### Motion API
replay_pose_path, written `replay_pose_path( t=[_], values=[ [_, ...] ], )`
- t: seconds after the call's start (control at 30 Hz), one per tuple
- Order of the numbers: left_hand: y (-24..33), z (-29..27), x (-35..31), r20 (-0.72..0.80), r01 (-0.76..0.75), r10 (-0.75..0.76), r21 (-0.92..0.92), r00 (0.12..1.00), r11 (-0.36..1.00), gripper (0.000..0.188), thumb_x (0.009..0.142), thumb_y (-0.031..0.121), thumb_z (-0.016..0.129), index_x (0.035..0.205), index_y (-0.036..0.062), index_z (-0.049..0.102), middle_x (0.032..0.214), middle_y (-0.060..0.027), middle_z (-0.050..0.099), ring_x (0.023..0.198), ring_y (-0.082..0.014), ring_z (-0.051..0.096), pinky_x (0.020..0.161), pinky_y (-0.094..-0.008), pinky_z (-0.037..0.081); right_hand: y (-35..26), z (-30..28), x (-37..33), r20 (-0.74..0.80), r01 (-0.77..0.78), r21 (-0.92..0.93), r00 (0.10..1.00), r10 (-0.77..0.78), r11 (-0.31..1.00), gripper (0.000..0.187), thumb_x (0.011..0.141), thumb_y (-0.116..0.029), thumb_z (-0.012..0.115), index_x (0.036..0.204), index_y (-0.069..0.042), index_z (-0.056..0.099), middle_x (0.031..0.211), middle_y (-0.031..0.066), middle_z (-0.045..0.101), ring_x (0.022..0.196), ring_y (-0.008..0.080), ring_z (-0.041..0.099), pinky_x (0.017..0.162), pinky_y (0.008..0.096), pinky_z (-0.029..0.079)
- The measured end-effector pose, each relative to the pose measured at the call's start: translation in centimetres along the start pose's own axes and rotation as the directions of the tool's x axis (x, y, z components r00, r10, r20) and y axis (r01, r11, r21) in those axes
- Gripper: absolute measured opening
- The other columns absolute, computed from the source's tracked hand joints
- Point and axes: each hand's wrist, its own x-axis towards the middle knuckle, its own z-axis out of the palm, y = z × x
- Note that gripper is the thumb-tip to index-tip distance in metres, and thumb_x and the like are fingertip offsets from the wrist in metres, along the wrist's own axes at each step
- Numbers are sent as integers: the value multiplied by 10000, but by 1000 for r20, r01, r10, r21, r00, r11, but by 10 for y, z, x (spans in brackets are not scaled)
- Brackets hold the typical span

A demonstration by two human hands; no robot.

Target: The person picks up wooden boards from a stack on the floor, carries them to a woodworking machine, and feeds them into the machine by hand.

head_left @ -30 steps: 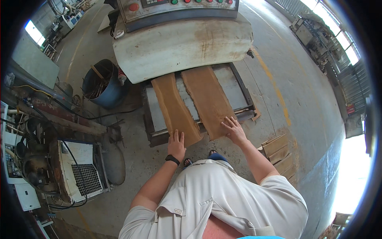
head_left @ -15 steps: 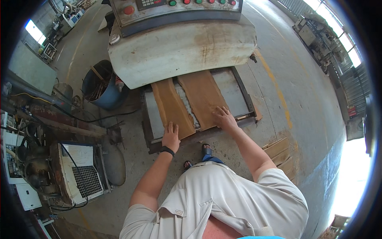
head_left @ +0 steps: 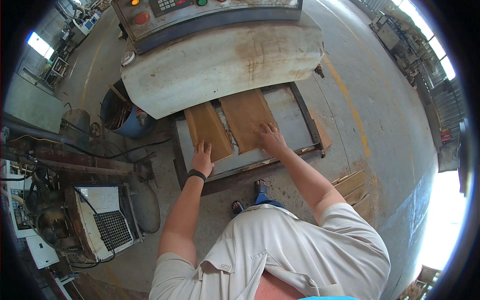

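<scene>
Two brown wooden boards lie side by side on the machine's metal bed (head_left: 286,110), their far ends hidden beneath its pale hood (head_left: 220,65). On the near end of the narrower left board (head_left: 210,127) rest the outstretched fingers of my left hand (head_left: 202,159), which wears a black band at the wrist. My right hand (head_left: 272,141) lies with fingers spread on the near right corner of the wider board (head_left: 245,115). A thin gap with rough edges separates the boards. Neither hand wraps around the wood.
Above the hood is a control panel (head_left: 210,20) with buttons and a keypad. A blue bin (head_left: 131,125) of scraps stands to the left, near a black cable (head_left: 120,149). Wooden pieces (head_left: 350,187) lie on the floor at right. Another machine (head_left: 100,220) is at lower left.
Both boards have slid farther under the hood, away from me, so less of them shows. My hands have moved forward and slightly left in the picture along with them.
</scene>
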Motion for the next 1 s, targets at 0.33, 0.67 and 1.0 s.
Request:
replay_pose_path(
  t=[0.33, 0.67, 1.0],
  values=[
    [-12, -11, 39, -42, 7, -8, -27, 999, 1000, 893, 769, 185, 833, 1525, 119, 363, 1606, -157, 219, 1478, -378, 249, 1199, -424, 360, 2, -3, 41, -33, -9, 63, 999, 11, 998, 638, 760, -142, 780, 1362, -215, 582, 1508, 137, 421, 1411, 388, 361, 1148, 477, 360],
    [-25, -21, 75, -93, -10, 2, -88, 996, 996, 892, 740, 163, 844, 1509, 120, 395, 1593, -158, 258, 1471, -376, 261, 1203, -425, 338, 12, -7, 82, -4, -10, -4, 1000, 10, 1000, 735, 760, -187, 813, 1428, -219, 507, 1535, 116, 371, 1430, 375, 327, 1132, 486, 403],
    [-10, -23, 52, -231, 12, -29, -77, 973, 997, 708, 816, 174, 792, 1443, 93, 473, 1561, -147, 333, 1417, -364, 350, 1161, -436, 376, 14, -13, 118, -16, 22, 17, 1000, -22, 1000, 640, 825, -325, 770, 1407, -197, 537, 1523, 150, 381, 1416, 417, 346, 1163, 487, 344]
  ],
)
